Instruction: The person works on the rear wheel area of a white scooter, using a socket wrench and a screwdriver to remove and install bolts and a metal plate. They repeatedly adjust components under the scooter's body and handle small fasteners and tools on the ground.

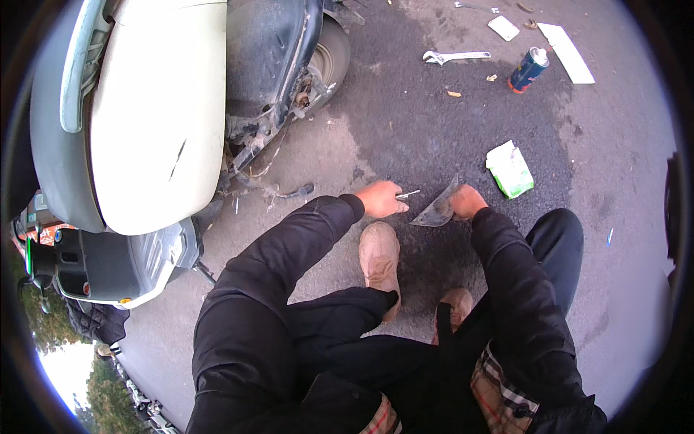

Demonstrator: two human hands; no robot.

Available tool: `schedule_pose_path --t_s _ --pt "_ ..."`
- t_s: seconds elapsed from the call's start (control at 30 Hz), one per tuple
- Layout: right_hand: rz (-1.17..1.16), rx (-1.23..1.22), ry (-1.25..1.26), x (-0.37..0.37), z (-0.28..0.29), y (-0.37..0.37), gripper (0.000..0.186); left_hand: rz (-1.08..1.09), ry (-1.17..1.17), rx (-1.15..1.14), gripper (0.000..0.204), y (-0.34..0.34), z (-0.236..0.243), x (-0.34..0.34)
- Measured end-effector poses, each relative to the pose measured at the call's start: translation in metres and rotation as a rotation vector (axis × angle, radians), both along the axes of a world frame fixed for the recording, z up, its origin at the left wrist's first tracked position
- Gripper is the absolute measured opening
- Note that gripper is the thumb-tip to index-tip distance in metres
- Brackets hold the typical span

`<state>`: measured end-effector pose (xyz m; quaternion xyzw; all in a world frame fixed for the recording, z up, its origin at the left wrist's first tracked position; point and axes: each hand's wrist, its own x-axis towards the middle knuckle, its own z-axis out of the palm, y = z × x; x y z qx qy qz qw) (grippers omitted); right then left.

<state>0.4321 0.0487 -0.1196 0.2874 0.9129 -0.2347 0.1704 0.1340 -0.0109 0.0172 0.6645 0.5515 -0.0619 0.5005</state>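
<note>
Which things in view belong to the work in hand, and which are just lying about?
In hand:
- thin metal tool, in the left hand
- curved grey piece, in the right hand
- possibly the scooter, untouched

Lying about:
- green-and-white packet
- white strip
- adjustable wrench and spray can, though these may belong too

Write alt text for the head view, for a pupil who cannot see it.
A person's left hand grips a slim silver metal tool while the right hand holds a flat, dark, pointed piece over grey asphalt. A cream-seated scooter is at left; ahead are a silver adjustable wrench, a blue spray can and a white-green packet.
</note>
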Motion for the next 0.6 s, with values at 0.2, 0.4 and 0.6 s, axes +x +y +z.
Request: schedule_pose_path --t_s 0.2,0.4,0.6 --pt "-0.963 -0.909 0.311 -0.022 0.074 -0.003 0.031 0.223 -0.084 0.011 0.075 0.001 0.004 0.014" --pt "-0.995 -0.968 0.338 -0.038 0.119 -0.003 0.035 0.224 -0.103 0.018 0.061 0.002 0.0 0.02" --pt "-0.991 -0.996 0.335 -0.034 0.115 -0.004 0.035 0.226 -0.172 0.055 0.045 0.002 -0.01 0.023"
